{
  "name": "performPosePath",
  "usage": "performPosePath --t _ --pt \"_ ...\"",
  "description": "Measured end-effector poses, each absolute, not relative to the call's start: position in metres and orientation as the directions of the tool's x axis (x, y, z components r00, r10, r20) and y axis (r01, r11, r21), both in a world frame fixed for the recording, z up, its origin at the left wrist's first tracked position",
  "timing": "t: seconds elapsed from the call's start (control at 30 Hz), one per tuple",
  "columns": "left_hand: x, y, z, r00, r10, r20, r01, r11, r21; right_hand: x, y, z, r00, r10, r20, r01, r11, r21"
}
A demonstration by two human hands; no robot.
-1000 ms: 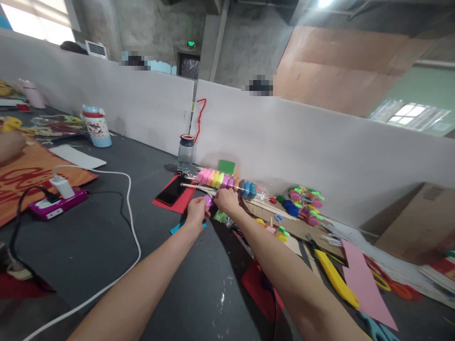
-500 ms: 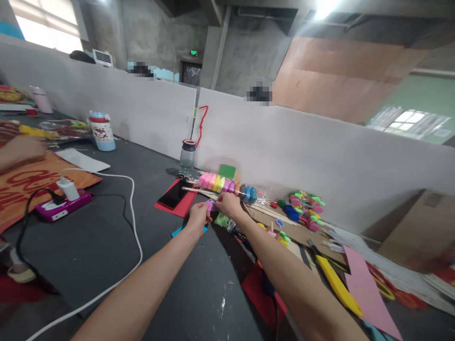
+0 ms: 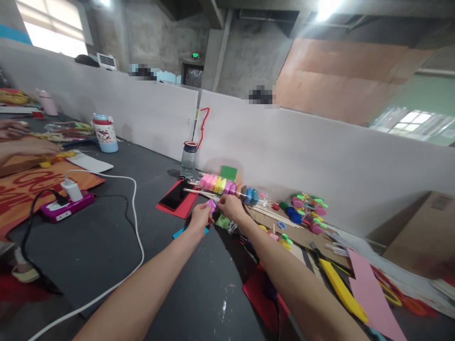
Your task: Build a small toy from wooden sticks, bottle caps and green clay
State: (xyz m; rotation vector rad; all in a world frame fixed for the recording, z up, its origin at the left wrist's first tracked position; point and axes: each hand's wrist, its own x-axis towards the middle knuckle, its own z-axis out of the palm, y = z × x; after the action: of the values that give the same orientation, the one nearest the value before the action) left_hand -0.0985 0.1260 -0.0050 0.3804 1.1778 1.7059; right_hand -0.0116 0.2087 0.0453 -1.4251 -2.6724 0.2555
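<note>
Over the middle of the table my left hand (image 3: 201,217) pinches a small purple lump (image 3: 211,204) that looks like modelling clay. Just right of it is my right hand (image 3: 229,207), its fingers pinched together close to the lump; whatever they hold is too small to make out. Behind the hands lies a clear-wrapped row of coloured clay pieces (image 3: 227,186), with thin wooden sticks (image 3: 275,215) beside it. A green lump in clear wrap (image 3: 222,221) rests below my right hand. A blue sheet (image 3: 178,232) shows partly under my left wrist.
To the left, a phone (image 3: 175,196) lies on red paper, near a water bottle (image 3: 188,158). A white cable (image 3: 137,222) runs from a purple power strip (image 3: 67,207). At right are a yellow utility knife (image 3: 341,289) and small clay models (image 3: 309,208). Another person's hand (image 3: 31,150) works at far left.
My hands stay close together, with the purple lump slightly more exposed in my left fingers. The whole view has shifted a little. The other person's hand at far left has moved, with something yellow.
</note>
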Motion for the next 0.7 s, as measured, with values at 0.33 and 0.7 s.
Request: performPosePath --t 0.33,0.7 --pt "-0.087 0.113 0.012 -0.377 0.891 -0.253 -0.481 0.045 0.876 0.023 0.173 0.045 -0.686 0.712 0.152 0.536 0.636 -0.555" --pt "-0.078 0.104 0.016 -0.236 0.946 -0.223 -0.506 0.076 0.859 0.037 0.182 0.016 -0.635 0.757 0.153 0.301 0.425 -0.854"
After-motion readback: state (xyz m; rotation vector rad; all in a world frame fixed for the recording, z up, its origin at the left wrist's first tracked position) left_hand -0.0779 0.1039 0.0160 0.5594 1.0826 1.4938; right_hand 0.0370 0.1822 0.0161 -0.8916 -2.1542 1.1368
